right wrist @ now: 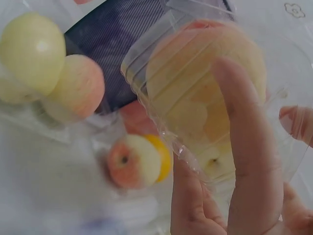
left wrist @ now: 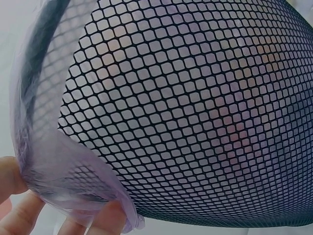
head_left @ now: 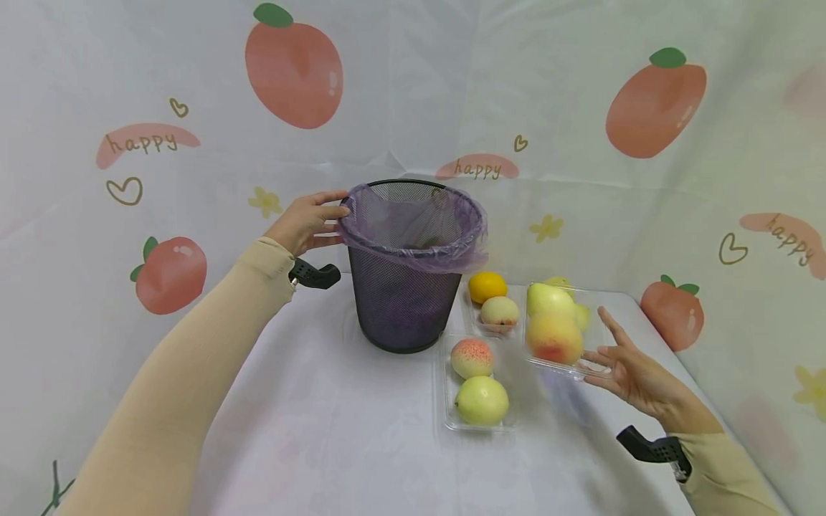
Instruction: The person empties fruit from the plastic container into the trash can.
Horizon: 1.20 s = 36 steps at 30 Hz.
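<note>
A black mesh trash bin [head_left: 406, 308] lined with a thin purple bag [head_left: 474, 244] stands on the table. At its left rim my left hand [head_left: 311, 223] grips the edge and the bag; the left wrist view shows its fingertips [left wrist: 110, 215] on the folded plastic. On the right, my right hand [head_left: 639, 373] holds a clear plastic box [head_left: 596, 315], raised and tilted over the table. Inside that box are a yellow-red peach [head_left: 553, 338] and a pale green-yellow fruit [head_left: 548, 299]. In the right wrist view, fingers [right wrist: 254, 161] spread along the box wall.
Nearer me a clear box [head_left: 445, 401] holds a speckled peach [head_left: 472, 357] and a green-yellow fruit [head_left: 482, 401]. Behind it, beside the bin, another box [head_left: 474, 326] carries a lemon [head_left: 487, 287] and a pale peach [head_left: 500, 314]. A fruit-printed cloth [head_left: 387, 86] hangs behind the table [head_left: 323, 430].
</note>
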Motion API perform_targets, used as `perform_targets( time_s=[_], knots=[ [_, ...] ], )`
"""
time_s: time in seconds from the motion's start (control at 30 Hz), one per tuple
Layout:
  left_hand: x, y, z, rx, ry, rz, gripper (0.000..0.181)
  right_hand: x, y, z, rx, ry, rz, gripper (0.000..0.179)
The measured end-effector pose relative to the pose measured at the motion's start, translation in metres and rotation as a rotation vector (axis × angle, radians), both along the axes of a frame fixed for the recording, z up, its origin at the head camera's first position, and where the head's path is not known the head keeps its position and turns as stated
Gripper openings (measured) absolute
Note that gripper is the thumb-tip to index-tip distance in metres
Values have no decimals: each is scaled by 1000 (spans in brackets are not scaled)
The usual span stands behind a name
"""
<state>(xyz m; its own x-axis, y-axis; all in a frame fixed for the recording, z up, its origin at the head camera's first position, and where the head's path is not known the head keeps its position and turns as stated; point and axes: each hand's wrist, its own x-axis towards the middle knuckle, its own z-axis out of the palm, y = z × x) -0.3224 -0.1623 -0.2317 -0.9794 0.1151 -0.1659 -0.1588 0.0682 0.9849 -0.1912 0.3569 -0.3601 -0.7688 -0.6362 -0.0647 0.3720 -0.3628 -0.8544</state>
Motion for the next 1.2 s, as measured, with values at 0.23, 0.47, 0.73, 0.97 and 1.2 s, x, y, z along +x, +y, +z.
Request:
perform_targets(
  time_s=[0.23, 0.47, 0.73, 0.97, 1.2],
  knots=[
    [-1, 2, 0, -1, -3, 2, 54, -7, -10, 22, 33, -1, -82, 82],
    [-1, 2, 0, 0, 1, 0, 54, -17, -20, 47, 30, -5, -99, 81],
    [-1, 1, 0, -3, 9, -8, 54, -30, -30, 70, 40, 7, -112, 79],
    [-1, 2, 1, -5, 7, -13, 54, -38, -40, 90, 42, -39, -166, 76],
    [2, 0, 1, -8, 6, -12, 55, -46, -52, 111, 57, -54, -227, 76]
  ],
)
